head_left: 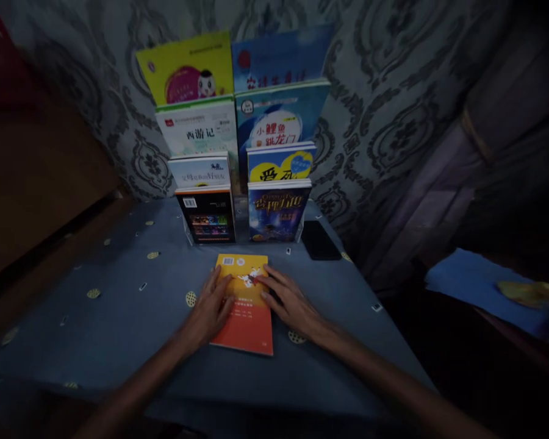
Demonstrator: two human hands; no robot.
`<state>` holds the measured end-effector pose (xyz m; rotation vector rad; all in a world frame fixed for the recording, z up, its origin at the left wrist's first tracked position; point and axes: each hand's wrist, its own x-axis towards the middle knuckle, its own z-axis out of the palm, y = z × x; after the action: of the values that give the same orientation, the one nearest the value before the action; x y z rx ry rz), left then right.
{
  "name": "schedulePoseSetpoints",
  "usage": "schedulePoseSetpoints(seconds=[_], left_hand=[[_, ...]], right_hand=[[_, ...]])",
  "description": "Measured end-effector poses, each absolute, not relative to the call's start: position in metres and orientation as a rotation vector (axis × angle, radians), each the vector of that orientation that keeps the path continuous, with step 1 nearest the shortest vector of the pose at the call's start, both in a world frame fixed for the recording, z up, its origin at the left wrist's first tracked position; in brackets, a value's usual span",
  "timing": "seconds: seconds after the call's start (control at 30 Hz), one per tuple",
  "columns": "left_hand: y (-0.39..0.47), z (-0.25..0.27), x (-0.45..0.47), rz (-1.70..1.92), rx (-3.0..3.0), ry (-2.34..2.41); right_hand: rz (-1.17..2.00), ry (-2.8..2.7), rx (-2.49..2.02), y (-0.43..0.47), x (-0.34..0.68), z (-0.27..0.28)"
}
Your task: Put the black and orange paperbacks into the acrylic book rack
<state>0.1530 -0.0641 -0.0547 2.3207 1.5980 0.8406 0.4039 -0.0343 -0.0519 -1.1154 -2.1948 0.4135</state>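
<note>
A yellow and orange-red book point(244, 323) lies flat on the blue patterned tablecloth point(132, 341), upside down to the stand's books: no, its barcode edge points toward the stand. My left hand point(213, 305) rests on the book's left side, fingers spread over the cover. On the opposite side, my right hand point(290, 299) lies across the right edge, its fingers stretched over the cover. Neither hand grips the book; both touch it from above. Small printed figures and text show between the hands.
Behind the book stands a clear tiered rack point(188, 230) with books in two columns, among them a black one point(210, 213) and a dark blue one point(279, 210). A black phone point(321, 239) lies right of it. Patterned wall point(375, 122) rises behind; a brown wooden panel point(36, 183) stands left.
</note>
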Motion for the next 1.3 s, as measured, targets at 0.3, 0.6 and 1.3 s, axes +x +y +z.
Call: schedulePoseSetpoints(seconds=[0.3,0.6,1.3], left_hand=[[0.007,0.034,0.122,1.326,2.545,1.555],[0.087,0.083,0.076,1.806,2.097,1.771],[0.114,0.05,0.09,1.865,1.99,1.789]], right_hand=[[0.193,-2.089,-1.197,0.0,0.417,-0.054],[0.29,-1.916,-0.896,0.051,0.338,0.037],[0.434,-1.617,-0.971,0.105,0.275,0.024]])
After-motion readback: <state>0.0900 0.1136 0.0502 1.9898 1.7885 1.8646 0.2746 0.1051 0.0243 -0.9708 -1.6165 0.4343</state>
